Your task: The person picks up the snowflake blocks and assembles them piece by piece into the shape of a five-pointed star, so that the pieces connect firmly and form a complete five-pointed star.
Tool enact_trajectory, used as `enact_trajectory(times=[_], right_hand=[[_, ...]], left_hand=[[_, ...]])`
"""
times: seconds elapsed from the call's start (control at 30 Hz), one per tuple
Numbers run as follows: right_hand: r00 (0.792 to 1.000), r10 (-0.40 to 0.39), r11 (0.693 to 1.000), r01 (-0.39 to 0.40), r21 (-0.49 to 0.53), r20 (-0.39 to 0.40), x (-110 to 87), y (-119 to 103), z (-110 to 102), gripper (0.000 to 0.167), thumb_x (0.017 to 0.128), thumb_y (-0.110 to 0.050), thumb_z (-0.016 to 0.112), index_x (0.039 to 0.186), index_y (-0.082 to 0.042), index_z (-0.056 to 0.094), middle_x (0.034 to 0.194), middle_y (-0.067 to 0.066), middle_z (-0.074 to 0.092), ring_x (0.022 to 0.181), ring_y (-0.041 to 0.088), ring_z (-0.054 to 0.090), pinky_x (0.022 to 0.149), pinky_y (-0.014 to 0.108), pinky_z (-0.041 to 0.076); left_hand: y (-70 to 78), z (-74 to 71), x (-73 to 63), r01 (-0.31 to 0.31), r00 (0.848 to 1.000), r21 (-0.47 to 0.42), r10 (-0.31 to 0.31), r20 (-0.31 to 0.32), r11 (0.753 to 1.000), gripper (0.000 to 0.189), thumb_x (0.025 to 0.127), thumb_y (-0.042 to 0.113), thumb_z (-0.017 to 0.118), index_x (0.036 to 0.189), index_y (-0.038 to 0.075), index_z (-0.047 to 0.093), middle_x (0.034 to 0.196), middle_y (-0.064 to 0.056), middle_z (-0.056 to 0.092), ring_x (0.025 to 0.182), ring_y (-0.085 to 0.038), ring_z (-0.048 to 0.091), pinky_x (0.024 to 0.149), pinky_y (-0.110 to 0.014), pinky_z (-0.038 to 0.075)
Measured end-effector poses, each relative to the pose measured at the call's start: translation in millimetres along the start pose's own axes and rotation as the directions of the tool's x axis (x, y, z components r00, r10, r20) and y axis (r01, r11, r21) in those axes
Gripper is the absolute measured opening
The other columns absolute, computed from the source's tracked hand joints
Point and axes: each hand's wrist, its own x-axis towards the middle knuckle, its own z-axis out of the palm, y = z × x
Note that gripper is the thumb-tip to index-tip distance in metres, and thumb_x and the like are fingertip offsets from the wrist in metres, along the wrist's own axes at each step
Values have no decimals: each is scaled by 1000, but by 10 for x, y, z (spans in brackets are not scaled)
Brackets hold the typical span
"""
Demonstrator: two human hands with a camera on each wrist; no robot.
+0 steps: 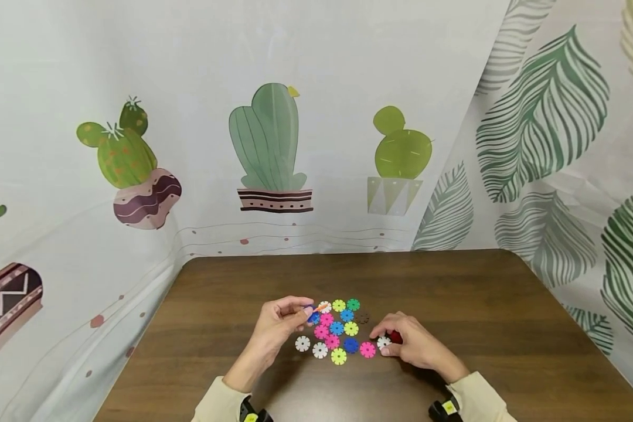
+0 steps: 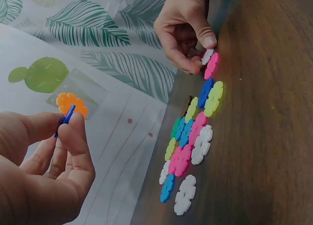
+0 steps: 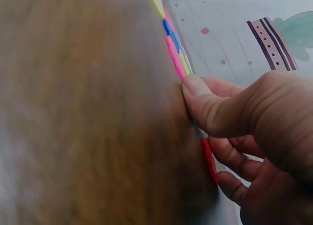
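While left fingers [image 2: 73, 144] pinch blue disc [image 2: 67, 116] touching orange disc [image 2: 67, 101], right fingers [image 2: 203, 33] grip white disc [image 1: 383, 343].

Soft, even light fills the head view, where the round-cornered dark-brown wood-grain table [image 1: 453, 293] carries pale glare near its front and soft shadows. The dimmer right-wrist view blurs its grain heavily.

Discs [image 1: 336, 328] block the middle, but the table [image 1: 348, 275] behind allows passage.
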Motion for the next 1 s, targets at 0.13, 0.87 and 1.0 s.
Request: enact_trajectory(times=[0.13,0.87,1.0], right_hand=[[999,5,1000,-4,21,-42,17,-10,14,27,86,-8,89,106,-24,79,100,-10,71,93,2,59,80,24,51],[919,-7,981,84,177,-394,81,-391,-6,17,89,-10,86,100,-23,84,91,-4,81,74,0,69,64,24,59],[916,-36,971,126,201,-399,77,-476,-21,22,93,-5,81,109,-21,84,94,0,82,76,3,73,63,24,60]], left_hand=[[-16,2,4,12,1000,-21,-13,-7,1000,30,98,7,78,125,-5,73,95,-5,77,78,-15,78,72,-23,61],[20,151,-96,-6,997,-90,13,82,996,40,98,-3,72,134,-17,62,94,4,72,81,-9,73,81,-29,66],[41,206,-150,12,994,-124,1,106,992,37,98,-6,70,132,-17,62,94,3,72,81,-9,74,82,-29,66]])
